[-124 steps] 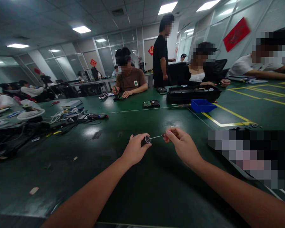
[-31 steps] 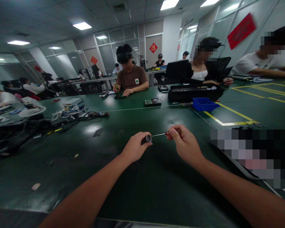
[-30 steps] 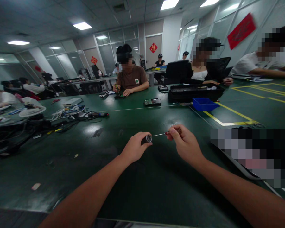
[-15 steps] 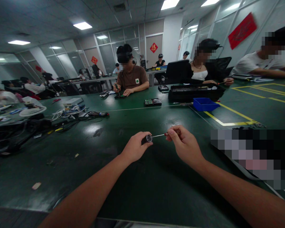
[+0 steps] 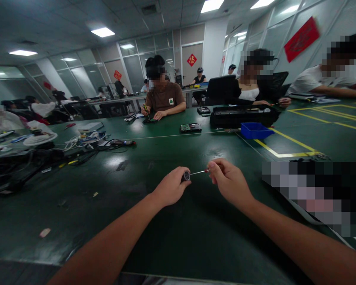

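Note:
Near the middle of the view, my left hand (image 5: 172, 185) is closed around a small dark round part (image 5: 186, 175) with a pale rim, its round face turned toward the right. My right hand (image 5: 230, 180) grips a screwdriver (image 5: 199, 172) by its reddish handle, mostly hidden in the fingers. The thin metal shaft points left, and its tip meets the edge of the round part. Both hands are held above the green table (image 5: 178, 237).
A blue bin (image 5: 255, 130), a long black casing (image 5: 245, 117) and a hard drive (image 5: 190, 128) lie beyond my hands. Tangled cables (image 5: 89, 140) spread on the left. A blurred-out object (image 5: 314, 198) is at right. Several people sit around the table.
The round part has turned slightly in my left hand and shifted a little right and down. The screwdriver shaft now lies closer to level.

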Tool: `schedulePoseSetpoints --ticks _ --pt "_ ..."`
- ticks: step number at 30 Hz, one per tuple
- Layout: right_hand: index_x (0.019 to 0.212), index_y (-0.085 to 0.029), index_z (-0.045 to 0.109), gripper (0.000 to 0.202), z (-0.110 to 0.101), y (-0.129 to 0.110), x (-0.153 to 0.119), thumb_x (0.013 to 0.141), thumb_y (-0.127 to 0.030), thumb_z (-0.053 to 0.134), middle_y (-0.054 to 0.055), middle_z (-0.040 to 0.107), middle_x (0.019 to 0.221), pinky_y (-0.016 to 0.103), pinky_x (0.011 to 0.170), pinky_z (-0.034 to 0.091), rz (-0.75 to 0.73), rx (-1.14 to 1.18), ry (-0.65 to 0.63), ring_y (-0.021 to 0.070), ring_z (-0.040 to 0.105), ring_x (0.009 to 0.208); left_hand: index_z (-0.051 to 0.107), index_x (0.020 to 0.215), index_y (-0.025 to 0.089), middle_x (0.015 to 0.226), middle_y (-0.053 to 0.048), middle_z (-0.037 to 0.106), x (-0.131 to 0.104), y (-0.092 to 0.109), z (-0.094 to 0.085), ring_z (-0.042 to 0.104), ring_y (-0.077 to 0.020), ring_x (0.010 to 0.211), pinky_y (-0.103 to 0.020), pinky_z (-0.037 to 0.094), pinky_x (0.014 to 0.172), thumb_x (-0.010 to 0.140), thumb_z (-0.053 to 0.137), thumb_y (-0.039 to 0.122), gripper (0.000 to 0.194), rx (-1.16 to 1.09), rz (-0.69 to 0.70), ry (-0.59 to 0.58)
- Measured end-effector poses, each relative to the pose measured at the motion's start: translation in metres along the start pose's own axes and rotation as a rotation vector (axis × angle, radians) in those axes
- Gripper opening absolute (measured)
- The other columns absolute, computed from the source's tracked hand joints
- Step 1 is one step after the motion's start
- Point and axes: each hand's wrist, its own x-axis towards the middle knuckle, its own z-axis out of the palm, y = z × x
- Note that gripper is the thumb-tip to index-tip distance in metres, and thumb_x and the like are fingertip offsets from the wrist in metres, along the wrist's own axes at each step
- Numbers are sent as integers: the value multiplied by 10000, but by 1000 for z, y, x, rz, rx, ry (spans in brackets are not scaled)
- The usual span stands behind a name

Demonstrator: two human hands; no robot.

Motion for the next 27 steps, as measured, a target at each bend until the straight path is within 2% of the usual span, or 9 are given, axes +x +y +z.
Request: schedulePoseSetpoints --ticks 4,9,13,17,20,23,25,27 --pt "1069 -226 571 207 1 4 0 957 -374 480 5 626 769 322 633 457 -44 58 2 185 608 707 548 1115 197 1104 -60 591 -1 3 0 566 -221 992 -405 456 924 917 561 224 200 19 -18 -34" --pt "916 -227 615 297 0 3 0 986 -448 429 -13 543 641 314 572 420 -29 3 -31 172 545 609 538 1097 191 1098 -65 584 -2 4 0 563 -222 993 -412 454 942 919 555 221 182 38 -19 -69" --pt "993 -223 593 231 2 4 3 933 -435 526 15 627 755 332 632 487 -5 120 43 187 606 690 533 1114 200 1081 -58 581 -1 2 1 562 -219 981 -403 461 916 923 552 233 194 38 -8 -44" --pt "921 -208 615 241 6 10 7 871 -444 619 47 669 832 371 739 544 80 305 73 198 642 766 527 1107 190 1058 -65 576 -1 2 2 561 -218 974 -399 460 920 930 541 233 182 34 13 -16" --pt "872 -213 616 228 9 14 11 874 -441 610 41 649 770 388 730 566 229 530 104 192 631 700 502 1127 183 1079 -67 563 -1 4 3 549 -208 996 -385 454 939 931 535 198 200 42 70 25" --pt "752 -209 592 227 8 18 14 886 -392 586 19 574 615 445 736 586 460 719 -73 174 573 562 495 1129 187 1092 -65 557 1 4 4 540 -210 1006 -391 447 940 932 530 184 199 84 140 14" --pt "740 -215 585 235 6 19 17 892 -394 571 8 553 594 458 753 589 451 728 -81 168 554 534 500 1116 187 1082 -66 560 4 2 5 541 -214 1000 -397 447 939 931 533 190 188 88 138 -4" --pt "763 -223 586 227 3 20 19 884 -415 584 7 569 616 449 763 588 374 690 -7 173 567 551 498 1126 188 1087 -70 563 5 -1 5 544 -214 1002 -397 447 949 931 532 204 198 59 100 10"
